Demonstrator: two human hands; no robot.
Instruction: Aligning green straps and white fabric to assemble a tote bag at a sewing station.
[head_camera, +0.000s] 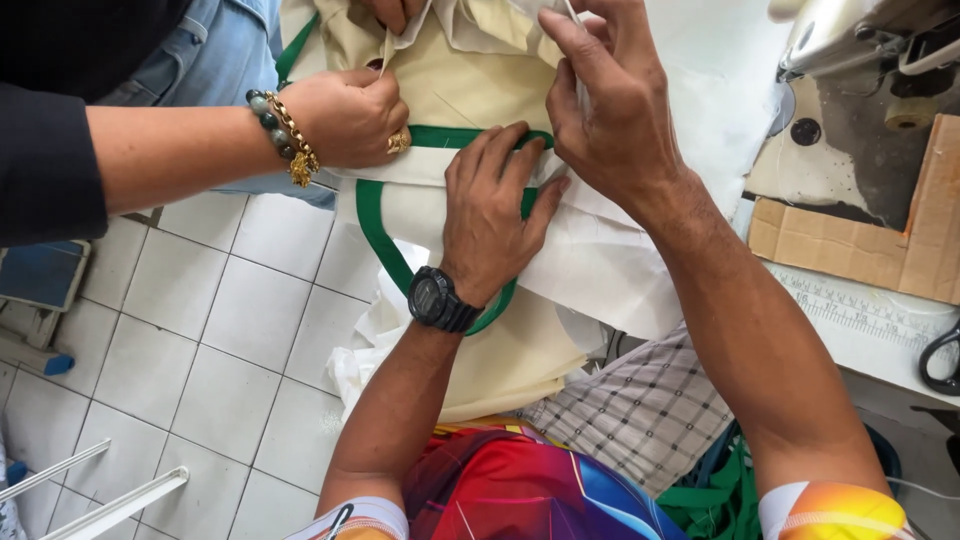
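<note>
Left hand (492, 205) spread flat, palm down on cream fabric (470, 85) with green trim (372, 225), mid-frame. Right hand (600, 105) pinching white fabric (600, 265) just above. Co-worker's braceleted hand (345, 118), upper left, fisted on the cloth edge. Sewing machine (850, 40) upper right.

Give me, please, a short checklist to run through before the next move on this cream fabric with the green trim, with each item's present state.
1. Left hand flat on the cream fabric and green trim: ok, palm down with fingers spread.
2. Right hand gripping the white cloth: ok, fingers pinch its upper edge.
3. Other person's hand holding the fabric beside the trim: ok, closed on the edge.
4. Trim lying smooth along its curve: cannot tell, partly hidden under the left hand.
5. Scissors within reach: ok, at the table's right edge.
6. Sewing machine ready: cannot tell, only partly in view.
</note>
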